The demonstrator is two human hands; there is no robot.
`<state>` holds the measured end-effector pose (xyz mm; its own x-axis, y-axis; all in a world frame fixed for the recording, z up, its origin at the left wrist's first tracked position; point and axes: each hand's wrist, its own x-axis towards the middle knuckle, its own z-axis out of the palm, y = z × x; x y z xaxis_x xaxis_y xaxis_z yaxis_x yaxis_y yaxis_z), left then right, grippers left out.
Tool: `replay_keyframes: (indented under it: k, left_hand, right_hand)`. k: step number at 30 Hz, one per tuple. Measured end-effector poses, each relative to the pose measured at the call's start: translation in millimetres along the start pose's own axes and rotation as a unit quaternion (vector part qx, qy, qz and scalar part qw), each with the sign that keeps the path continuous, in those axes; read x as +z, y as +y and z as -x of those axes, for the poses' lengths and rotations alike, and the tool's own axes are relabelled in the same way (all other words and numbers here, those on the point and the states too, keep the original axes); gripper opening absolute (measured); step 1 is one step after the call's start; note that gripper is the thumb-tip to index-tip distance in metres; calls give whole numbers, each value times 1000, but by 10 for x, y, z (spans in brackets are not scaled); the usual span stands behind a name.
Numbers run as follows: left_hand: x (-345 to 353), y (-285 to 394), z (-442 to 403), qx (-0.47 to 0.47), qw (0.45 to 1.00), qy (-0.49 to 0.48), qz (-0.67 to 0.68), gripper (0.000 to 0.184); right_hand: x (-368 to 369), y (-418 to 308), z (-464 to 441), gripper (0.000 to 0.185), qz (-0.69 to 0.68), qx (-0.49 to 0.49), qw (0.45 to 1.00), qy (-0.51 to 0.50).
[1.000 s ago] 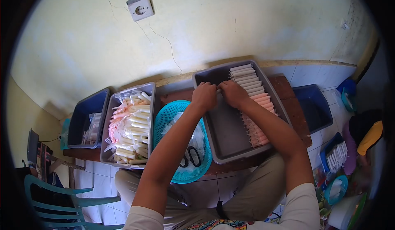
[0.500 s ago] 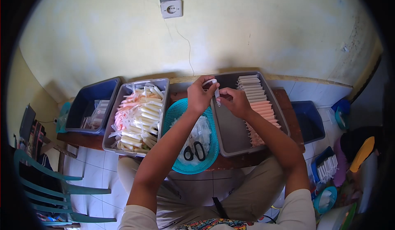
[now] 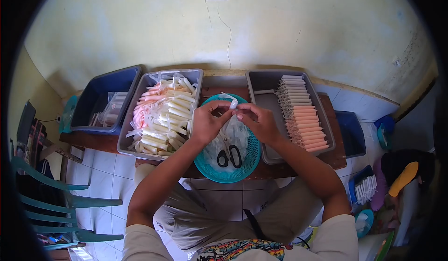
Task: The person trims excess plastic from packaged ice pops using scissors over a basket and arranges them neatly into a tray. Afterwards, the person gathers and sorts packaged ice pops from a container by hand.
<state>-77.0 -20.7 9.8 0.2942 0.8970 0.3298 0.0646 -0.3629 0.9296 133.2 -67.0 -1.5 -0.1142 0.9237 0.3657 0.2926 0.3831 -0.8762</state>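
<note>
My left hand (image 3: 208,122) and my right hand (image 3: 257,122) meet above the teal basket (image 3: 254,156), both pinching a small white plastic piece (image 3: 233,103). Its loose end sticks up past my fingertips. Below, black-handled scissors (image 3: 228,156) lie on clear plastic scraps (image 3: 212,149) in the basket. To the left, a grey tray (image 3: 125,142) is heaped with pink and cream wrapped sticks (image 3: 175,114). The right grey tray (image 3: 268,156) has a neat column of white and peach sticks (image 3: 303,116), plus a single white stick (image 3: 264,91) at its upper left.
A dark blue bin (image 3: 100,95) with plastic packets stands at the far left, near a green chair (image 3: 51,205). Another blue bin (image 3: 351,132) is beyond the wooden bench (image 3: 336,156). At the right are a person (image 3: 403,177) and a small tray of white sticks (image 3: 365,189).
Both hands have moved from the right tray to above the basket, now with a white plastic piece. A single white stick now shows in the right tray's upper left. The camera view has shifted.
</note>
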Motion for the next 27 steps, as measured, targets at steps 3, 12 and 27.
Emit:
replay_keyframes:
  k: [3,12,27]
  left_hand:
    - [-171,-9,198,94,981,-5,-171,22]
    - [-150,-108,501,53,981,-28,-184,25]
    - [-225,24,451,80,983,-25,-162,29]
  right_hand:
    - [88,-66,34,34,-68,68,995,22]
    - [224,-86,30,34,-23,104,994,-29]
    - [157,-258,-55,25,-192,184,963,40]
